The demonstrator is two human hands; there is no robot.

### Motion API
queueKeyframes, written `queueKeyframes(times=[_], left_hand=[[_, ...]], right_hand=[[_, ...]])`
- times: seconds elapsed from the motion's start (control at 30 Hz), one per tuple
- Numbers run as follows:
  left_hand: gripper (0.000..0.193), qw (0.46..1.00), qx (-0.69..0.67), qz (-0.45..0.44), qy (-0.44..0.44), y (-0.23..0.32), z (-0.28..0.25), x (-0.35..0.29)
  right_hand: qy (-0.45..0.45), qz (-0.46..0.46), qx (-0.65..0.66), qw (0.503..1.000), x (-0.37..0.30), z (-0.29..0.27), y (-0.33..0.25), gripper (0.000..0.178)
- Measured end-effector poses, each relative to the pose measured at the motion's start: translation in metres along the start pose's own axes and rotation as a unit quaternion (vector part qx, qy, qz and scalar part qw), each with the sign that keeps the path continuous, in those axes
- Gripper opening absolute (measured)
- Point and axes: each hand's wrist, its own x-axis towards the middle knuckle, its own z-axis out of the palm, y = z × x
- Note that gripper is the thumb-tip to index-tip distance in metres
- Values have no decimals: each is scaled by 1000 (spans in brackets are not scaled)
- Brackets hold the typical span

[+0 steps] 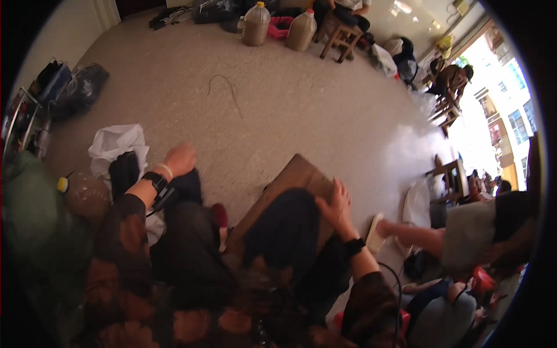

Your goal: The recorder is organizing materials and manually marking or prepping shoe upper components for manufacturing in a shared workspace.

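Observation:
My left hand (181, 159) is raised at the left above a piece of dark cloth (187, 187). Its fingers look curled and are slightly blurred, so what they hold, if anything, is hidden. Across my lap lies a flat brown board (299, 171), tilted, with a rounded dark navy cloth piece (284, 223) on it. My right hand (336, 206) rests at the right edge of this cloth and the board, fingers stretched and apart. Next to my left forearm is a white bag (119, 142) with more dark cloth (124, 172) at its opening.
A jug with a yellow cap (87, 194) stands beside my left arm. Farther off are two large jugs (256, 26) and a wooden stool (341, 37) with a seated person. Another person's bare leg (418, 238) reaches in from the right. A thin cord (232, 90) lies on the floor.

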Motion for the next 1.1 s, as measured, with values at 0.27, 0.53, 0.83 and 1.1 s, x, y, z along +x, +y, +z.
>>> queueKeyframes(times=[0.27,0.53,0.83,1.1], left_hand=[[21,961,-268,60,32,154,-64,-55],[20,923,-378,7,64,248,-16,-94],[16,918,-359,18,169,252,29,-107],[12,905,-303,-23,299,265,26,-107]], right_hand=[[-23,-112,136,984,-84,-59,-41,59],[-117,-110,176,971,-187,-38,-28,52],[-80,-33,195,977,-175,-20,-31,54],[-49,75,227,970,-174,-11,-27,66]])
